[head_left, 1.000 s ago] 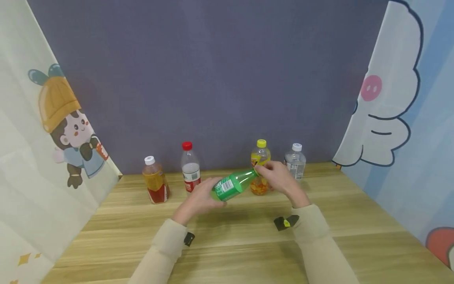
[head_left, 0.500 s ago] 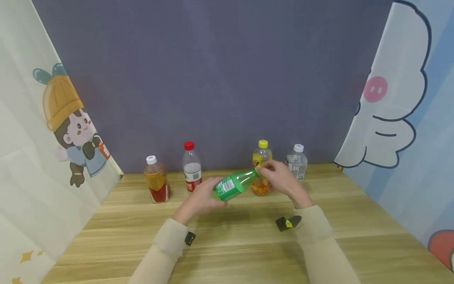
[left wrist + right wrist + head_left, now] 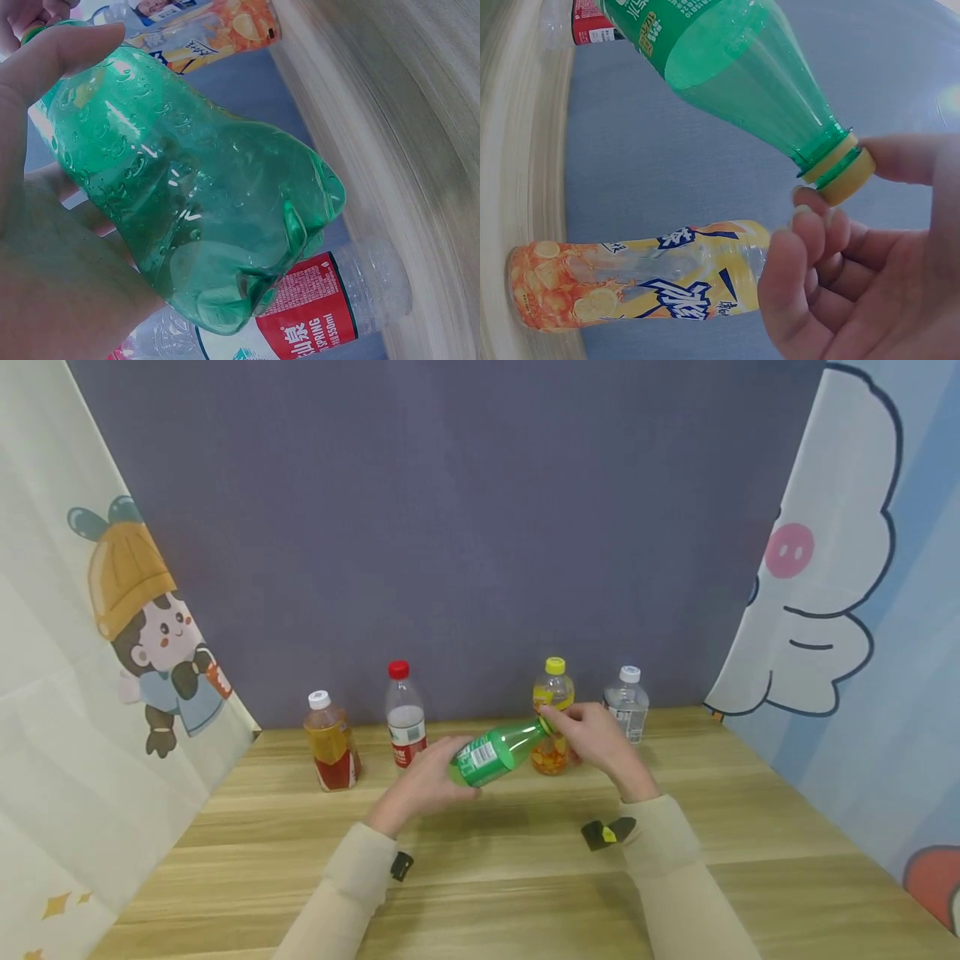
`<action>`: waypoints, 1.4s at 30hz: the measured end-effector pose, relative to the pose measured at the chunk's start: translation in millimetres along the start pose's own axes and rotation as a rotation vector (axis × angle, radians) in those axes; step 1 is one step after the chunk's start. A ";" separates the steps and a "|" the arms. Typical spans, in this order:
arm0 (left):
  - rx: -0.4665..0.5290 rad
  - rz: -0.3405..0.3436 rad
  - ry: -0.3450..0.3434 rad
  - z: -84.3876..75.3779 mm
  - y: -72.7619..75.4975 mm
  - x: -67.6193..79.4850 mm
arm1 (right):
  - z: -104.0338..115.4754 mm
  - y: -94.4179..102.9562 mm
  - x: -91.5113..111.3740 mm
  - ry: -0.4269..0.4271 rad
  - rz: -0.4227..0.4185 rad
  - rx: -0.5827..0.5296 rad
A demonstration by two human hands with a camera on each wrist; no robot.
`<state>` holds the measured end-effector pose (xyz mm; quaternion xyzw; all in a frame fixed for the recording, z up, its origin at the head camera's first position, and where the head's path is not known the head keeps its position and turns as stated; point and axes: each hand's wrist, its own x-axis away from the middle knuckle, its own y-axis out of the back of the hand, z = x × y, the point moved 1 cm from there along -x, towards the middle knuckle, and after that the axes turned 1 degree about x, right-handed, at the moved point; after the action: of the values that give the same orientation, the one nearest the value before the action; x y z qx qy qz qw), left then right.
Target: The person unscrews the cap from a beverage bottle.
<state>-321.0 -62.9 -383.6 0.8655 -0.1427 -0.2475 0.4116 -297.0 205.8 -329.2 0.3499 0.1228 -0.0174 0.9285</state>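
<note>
My left hand (image 3: 429,778) grips a green plastic soda bottle (image 3: 487,758) round its body, above the table. The bottle tilts, its neck up toward the right, with green-tinted liquid inside. My right hand (image 3: 597,745) pinches the yellow cap (image 3: 850,178) between thumb and fingers. A strip of green neck shows between that cap and the yellow ring below it. In the left wrist view the thumb lies across the bottle, whose lobed base (image 3: 277,255) points toward the camera.
Behind stand a bottle of amber drink (image 3: 332,747), a red-capped water bottle (image 3: 406,727), a yellow-capped tea bottle (image 3: 551,756) partly behind my right hand, and a white-capped clear bottle (image 3: 628,706). A grey-blue cloth (image 3: 465,543) rises behind the wooden table (image 3: 495,902).
Both hands keep their hold on the green bottle and its cap. My right fingers shift slightly at the cap; the head view sways a little.
</note>
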 end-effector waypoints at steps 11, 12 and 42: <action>0.024 -0.002 -0.030 1.3 -1.9 -0.6 | -1.4 0.8 0.2 0.081 -0.003 -0.051; 0.026 -0.001 -0.030 1.3 -2.1 -0.9 | -1.5 0.8 0.2 0.084 -0.008 -0.057; 0.097 -0.028 0.008 6.5 1.9 -4.3 | -9.9 6.1 1.5 0.162 -0.045 0.038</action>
<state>-328.3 -66.3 -384.3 0.8874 -0.1407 -0.2424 0.3660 -296.9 216.9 -332.8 0.3650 0.2052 -0.0121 0.9080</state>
